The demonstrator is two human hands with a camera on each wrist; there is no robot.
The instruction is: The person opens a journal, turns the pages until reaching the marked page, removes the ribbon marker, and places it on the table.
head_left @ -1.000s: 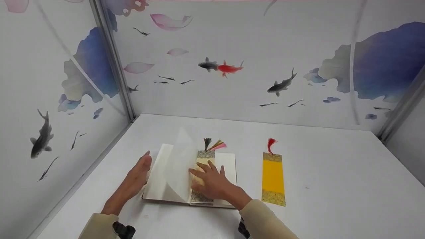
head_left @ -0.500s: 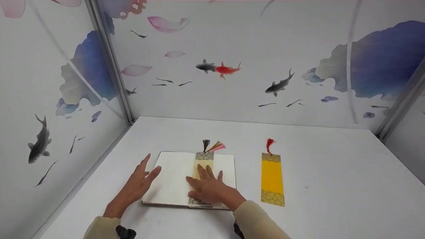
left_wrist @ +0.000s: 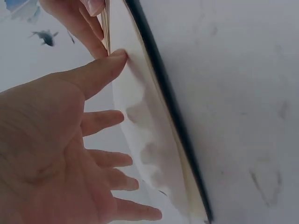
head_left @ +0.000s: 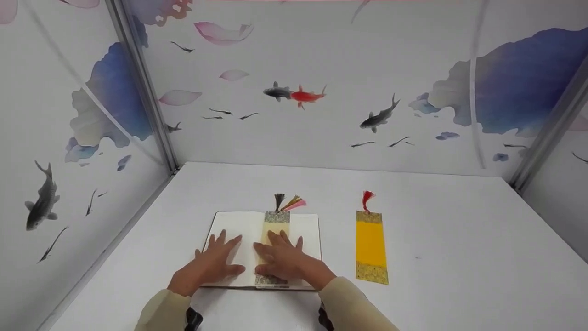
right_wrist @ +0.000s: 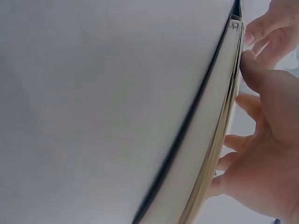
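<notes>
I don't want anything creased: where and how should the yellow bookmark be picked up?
Probably by the right long edge of the yellow bookmark, near the middle, coming from the right: the open book sits on its left. The yellow bookmark lies flat on the table, so that edge may need raising before a pinch. The red tassel at its far end looks loose, a poorer hold.

The left sleeve [head_left: 161, 313] and right sleeve [head_left: 356, 307] are plain beige, a rounded black device [head_left: 193, 318] beside the former, a black piece [head_left: 325, 317] beside the latter; fingers [left_wrist: 103, 122] are bare.
</notes>
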